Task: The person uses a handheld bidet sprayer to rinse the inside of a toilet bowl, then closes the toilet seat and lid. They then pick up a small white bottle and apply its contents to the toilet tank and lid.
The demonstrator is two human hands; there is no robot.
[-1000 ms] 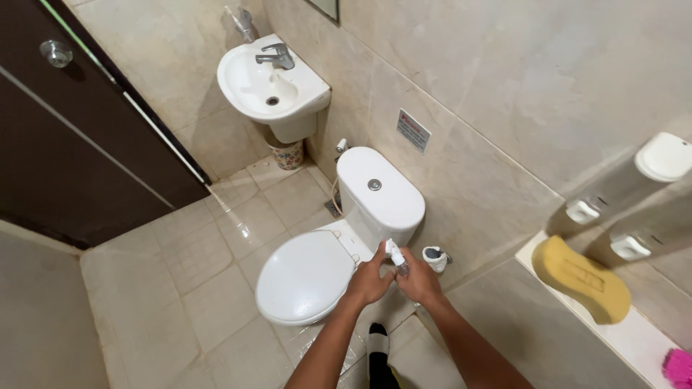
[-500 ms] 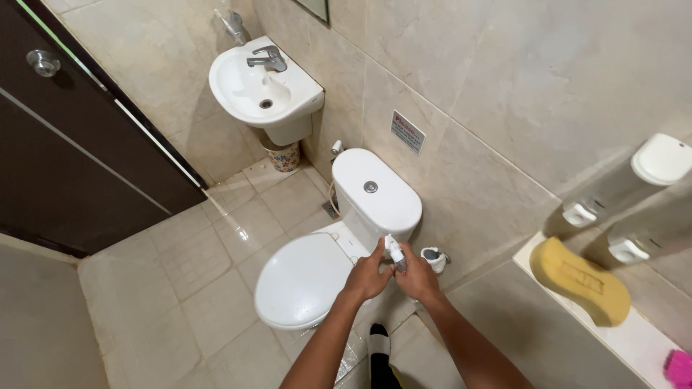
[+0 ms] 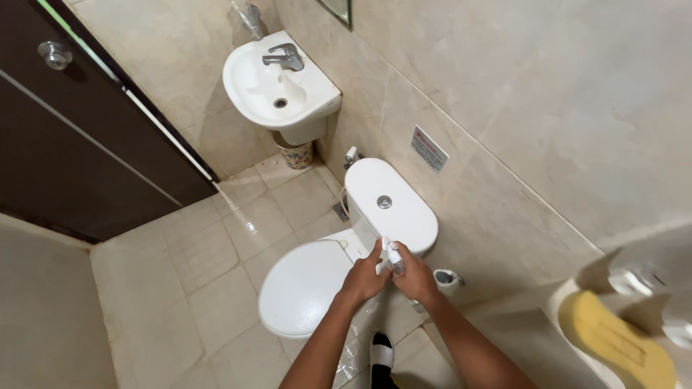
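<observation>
Spray bottle, small and white with a clear body, sits upright between both hands above the toilet's near right edge. Largest around it are the dark door at far left, the white toilet with lid shut, the wall basin, a yellow sponge at near right. Left hand and right hand both close around the bottle.

Glossy white ceramic toilet, shiny wet floor tiles.
</observation>
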